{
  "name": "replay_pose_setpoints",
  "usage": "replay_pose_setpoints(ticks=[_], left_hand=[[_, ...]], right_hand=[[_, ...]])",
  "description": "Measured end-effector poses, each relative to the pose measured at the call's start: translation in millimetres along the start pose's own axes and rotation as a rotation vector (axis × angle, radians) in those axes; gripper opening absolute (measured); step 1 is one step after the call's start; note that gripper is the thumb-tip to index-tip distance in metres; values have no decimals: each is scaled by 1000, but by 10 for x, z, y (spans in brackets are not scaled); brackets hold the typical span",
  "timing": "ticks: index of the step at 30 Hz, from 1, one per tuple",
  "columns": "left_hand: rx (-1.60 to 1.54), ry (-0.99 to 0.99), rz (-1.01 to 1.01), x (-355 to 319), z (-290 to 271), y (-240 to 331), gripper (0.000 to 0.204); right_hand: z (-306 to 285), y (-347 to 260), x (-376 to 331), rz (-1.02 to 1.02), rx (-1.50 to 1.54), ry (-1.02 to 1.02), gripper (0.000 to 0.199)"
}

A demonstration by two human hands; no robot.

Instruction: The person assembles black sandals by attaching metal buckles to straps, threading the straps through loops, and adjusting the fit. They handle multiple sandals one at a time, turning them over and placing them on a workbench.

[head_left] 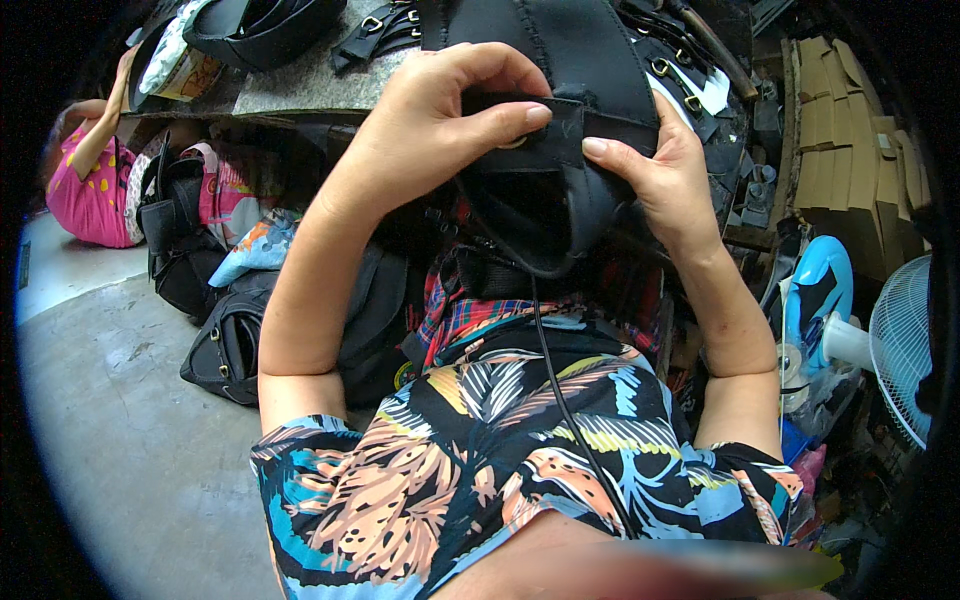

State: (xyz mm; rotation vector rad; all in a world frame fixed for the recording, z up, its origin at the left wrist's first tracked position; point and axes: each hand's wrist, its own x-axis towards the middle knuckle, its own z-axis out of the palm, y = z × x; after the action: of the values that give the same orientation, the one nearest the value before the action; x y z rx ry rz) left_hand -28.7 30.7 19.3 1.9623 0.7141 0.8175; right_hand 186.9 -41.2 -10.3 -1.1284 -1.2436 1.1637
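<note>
Both of my hands are raised on a black leather bag, which has stitched seams and a looped lower part. At its left side my left hand is closed, with thumb and forefinger pressing the edge of a black strip near a small metal ring. My right hand grips the bag from the right, its thumb on the front and its other fingers mostly hidden behind. A wide black leather panel rises just beyond my hands. Whether panel and bag are one piece I cannot tell.
Black straps with buckles lie on the grey bench top. Black bags sit on the floor at left, near a person in pink. At right are cardboard pieces and a fan. A dark cord hangs before my shirt.
</note>
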Motion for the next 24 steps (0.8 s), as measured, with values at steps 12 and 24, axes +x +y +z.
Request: replay_pose_setpoints(ticks=[12,24], left_hand=[[-36,65,-179,91,86,-81,19],[-283,18,-436,211,5,-9,10]], right_hand=[[48,20,-10,39,180,-17,40],[69,43,-4,33,330,-13,39]])
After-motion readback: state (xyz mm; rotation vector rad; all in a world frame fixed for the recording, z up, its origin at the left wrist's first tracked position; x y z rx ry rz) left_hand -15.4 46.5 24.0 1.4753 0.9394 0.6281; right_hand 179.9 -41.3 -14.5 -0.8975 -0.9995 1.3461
